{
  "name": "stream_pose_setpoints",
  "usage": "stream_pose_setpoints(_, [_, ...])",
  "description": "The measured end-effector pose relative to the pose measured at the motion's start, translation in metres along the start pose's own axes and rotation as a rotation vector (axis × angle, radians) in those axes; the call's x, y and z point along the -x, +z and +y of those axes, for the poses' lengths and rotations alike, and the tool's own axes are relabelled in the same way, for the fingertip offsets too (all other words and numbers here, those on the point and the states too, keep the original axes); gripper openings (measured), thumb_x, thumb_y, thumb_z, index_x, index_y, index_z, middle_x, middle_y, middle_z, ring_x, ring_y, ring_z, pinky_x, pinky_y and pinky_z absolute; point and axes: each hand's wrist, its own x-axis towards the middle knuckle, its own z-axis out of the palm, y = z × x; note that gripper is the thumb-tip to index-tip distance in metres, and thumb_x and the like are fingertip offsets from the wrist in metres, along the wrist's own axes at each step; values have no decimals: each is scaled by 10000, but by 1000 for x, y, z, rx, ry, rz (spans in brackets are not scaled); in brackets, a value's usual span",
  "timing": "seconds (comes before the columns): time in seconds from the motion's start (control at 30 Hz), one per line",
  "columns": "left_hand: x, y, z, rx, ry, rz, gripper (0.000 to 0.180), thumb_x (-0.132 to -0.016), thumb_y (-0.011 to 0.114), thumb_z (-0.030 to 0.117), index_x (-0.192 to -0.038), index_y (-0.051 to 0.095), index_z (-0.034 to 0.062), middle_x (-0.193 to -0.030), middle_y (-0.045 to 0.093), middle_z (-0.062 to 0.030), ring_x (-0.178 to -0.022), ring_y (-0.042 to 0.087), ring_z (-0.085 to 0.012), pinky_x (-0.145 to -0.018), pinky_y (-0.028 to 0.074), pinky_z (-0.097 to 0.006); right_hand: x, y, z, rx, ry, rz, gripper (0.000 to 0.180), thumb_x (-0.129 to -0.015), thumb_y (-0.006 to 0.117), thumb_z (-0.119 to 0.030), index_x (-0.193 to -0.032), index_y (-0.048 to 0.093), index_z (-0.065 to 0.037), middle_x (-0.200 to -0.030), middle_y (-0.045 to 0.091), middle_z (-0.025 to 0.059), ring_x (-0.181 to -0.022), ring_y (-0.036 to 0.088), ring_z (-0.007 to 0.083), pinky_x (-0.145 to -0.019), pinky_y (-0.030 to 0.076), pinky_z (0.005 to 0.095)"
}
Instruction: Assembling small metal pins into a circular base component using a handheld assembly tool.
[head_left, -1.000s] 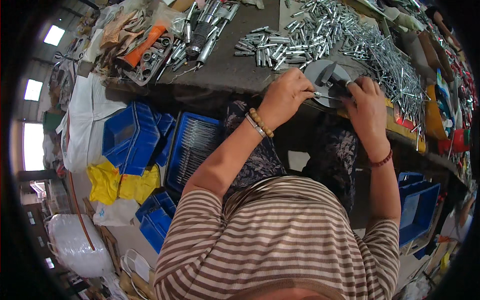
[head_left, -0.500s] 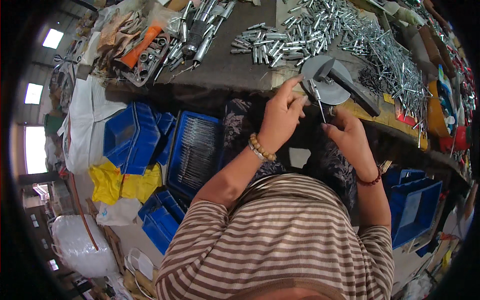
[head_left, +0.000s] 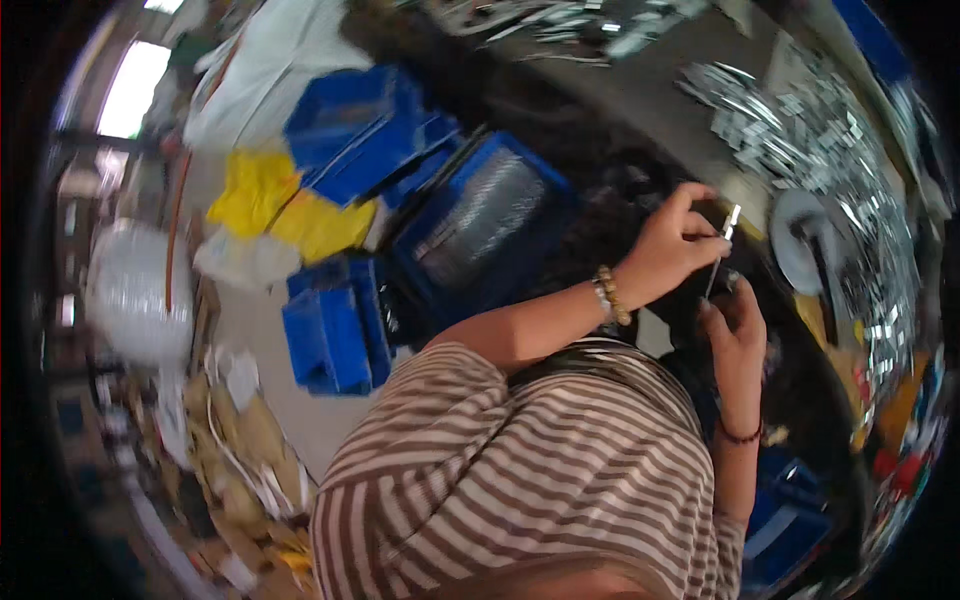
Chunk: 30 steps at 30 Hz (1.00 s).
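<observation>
Head view, left hand: our left hand pinches a thin metal pin upright above the lap, so its lower end meets the other hand.
Right hand: our right hand cups beneath, steadying it.
Counter: the counter keeps loose metal pins within reach.

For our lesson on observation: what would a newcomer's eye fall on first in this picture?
First, the two hands meeting right of centre: the left hand, with a beaded bracelet at its wrist, pinches a thin metal piece, and the right hand reaches up to it from below. Next, the heap of shiny metal parts spread over the workbench at upper right. Then the blue plastic bins beside a yellow cloth at upper left.
</observation>
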Motion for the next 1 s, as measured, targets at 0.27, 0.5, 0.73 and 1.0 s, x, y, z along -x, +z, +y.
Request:
stream_pose_setpoints(0.27, [51, -148, -34, -133, -103, 561, 481, -940, 691, 154, -1367, 484, 79, -974, 738, -82, -742, 584, -88, -611, 464, -240, 4, 6, 31, -62, 56, -256, 393, -977, 626, -33, -1351, 533, 41, -1003, 641, 48, -857, 572, 97, -761, 484, 257])
stream_pose_setpoints(0.5, [100, -307, -141, -320, -202, 996, 419, -926, 721, 112, -1290, 519, 62, -966, 725, -108, -715, 639, -134, -582, 491, -287, 0, 7, 39, -66, 118, -325, 379, -994, 618, -48, -1351, 539, 51, -1020, 655, 47, -883, 581, 103, -798, 488, 261])
stream_pose_setpoints(0.73, [100, -365, -159, -644, -341, 1089, 457, -880, 781, 214, -1251, 587, 29, -1069, 734, -195, -910, 731, -308, -808, 564, -428, -1, 6, 40, -48, 131, -383, 359, -996, 636, -64, -1333, 565, 41, -1025, 668, 45, -878, 577, 101, -802, 485, 262])
stream_pose_setpoints(1.0, [73, -341, -143, -608, -384, 1048, 463, -852, 821, 267, -1195, 638, 17, -1055, 738, -199, -974, 722, -348, -825, 561, -450, 0, 2, 54, -64, 188, -314, 352, -990, 630, -47, -1327, 578, 39, -1043, 682, 44, -882, 590, 100, -803, 490, 259])
